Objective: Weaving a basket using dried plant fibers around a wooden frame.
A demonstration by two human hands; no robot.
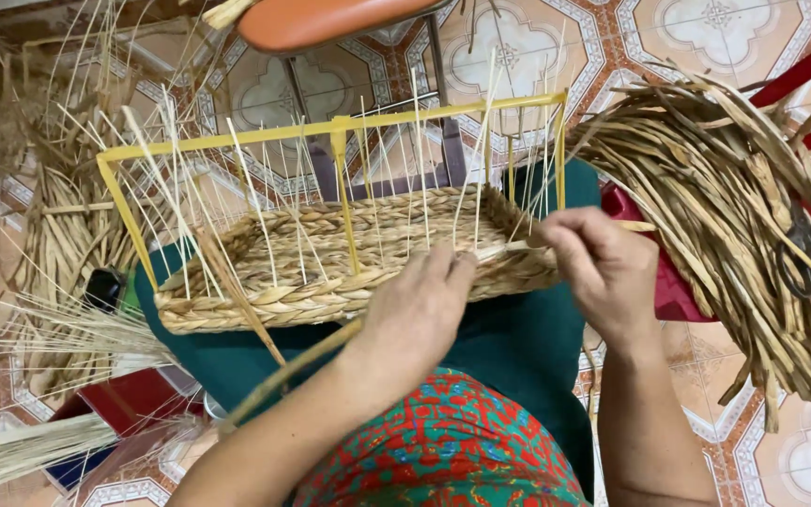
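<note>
We look down at our lap, where a half-woven basket (pixel 330 272) rests on our knees, which are covered in dark green cloth (pixel 518 347). The basket is shallow and rectangular, braided from flat tan fibre, and it sits inside a yellow frame (pixel 340 127) whose top rail runs above it. Thin pale stakes (pixel 255 202) stand up from the weave and fan out in all directions.

Our left hand (pixel 415 314) comes in from below, forearm angled up from the lower left, palm down on the near rim of the basket. Its fingers lie pressed together and curl over the rim towards the inside; we cannot tell whether they pinch a strand, since the fingertips are turned away from us. A long tan strand (pixel 283 371) runs out from under this hand down towards the lower left.

Our right hand (pixel 598 268) rises from the lower right, wrist bent, and meets the right end of the basket at its corner. Its fingers are curled and bunched together at the rim, seemingly pinching the weaving fibre there, though the grip itself is hidden behind the knuckles.

To the right a thick bundle of dried fibre (pixel 734 207) lies across a red stool (pixel 673 291), with dark scissors (pixel 804 263) resting on it. More loose straw (pixel 58 235) lies on the patterned tiled floor (pixel 781 451) at the left
</note>
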